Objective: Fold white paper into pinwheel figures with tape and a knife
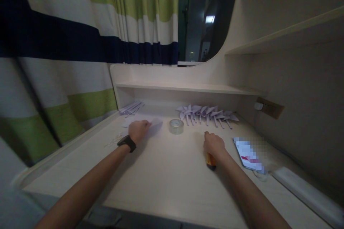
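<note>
1. The tabletop [166, 182] front edge lies nearest the camera, with both forearms reaching over it. The bare area here carries nothing.
2. The right hand [214, 145] is closed around an orange-handled tool [211, 161], apparently a utility knife; only the handle end shows below the palm. Hazard: the blade state is hidden, so a slip could cut the paper or a finger.
3. The left hand [139, 130], with a black wristwatch [127, 142] on the wrist, rests on a white paper sheet [154, 124]. Its fingers are curled onto the sheet edge; whether they pinch it cannot be determined. Hazard: light pressure lets the sheet slide or crease.
4. The tape roll [176, 126] stands between the hands, just beside the sheet, and could be knocked.
5. The paper pinwheels [206, 113] lie in a row behind; a sweeping arm could scatter them.
6. The smartphone [248, 155] lies near the right hand, within reach of the tool.
</note>
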